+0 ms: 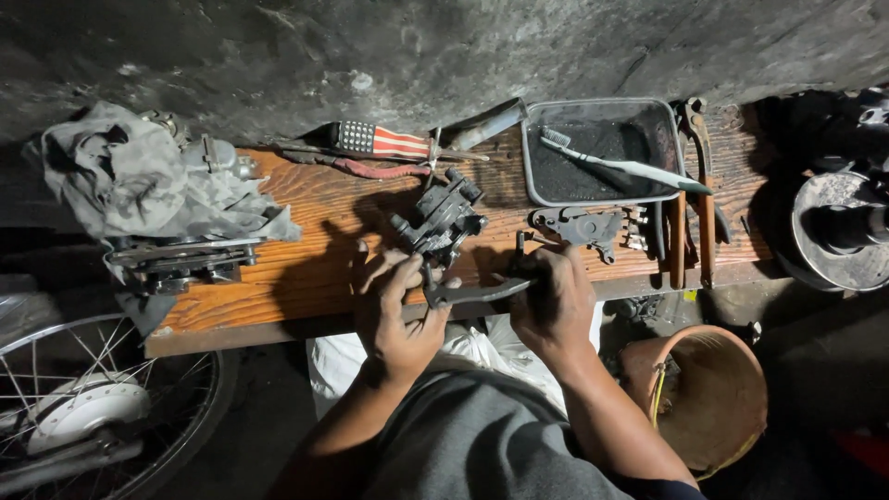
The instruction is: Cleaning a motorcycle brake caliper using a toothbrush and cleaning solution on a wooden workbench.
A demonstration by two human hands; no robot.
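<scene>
Looking down on the wooden plank (306, 268), and everything keys off it. My left hand (400, 310) sits at the plank's near edge, fingers curled around the base of a dark carburetor body (443, 220) that stands on the board just past the knuckles. My right hand (554, 301) is closed on a flat dark metal lever (477, 293), which lies along that same near edge and reaches across to the left hand. Tight quarters here: just beyond the right hand lies a small metal bracket (583, 225), and behind it, at the plank's far edge, a grey tray (535, 157) with a toothbrush (630, 167) laid across it. Pliers (696, 199) lie toward the plank's right end. The left end is taken by a crumpled rag (139, 181) over engine parts. Bare wood shows between rag and left hand. Below the plank's left corner, a spoked wheel (102, 398); below its right end, a brown bucket (713, 389).
</scene>
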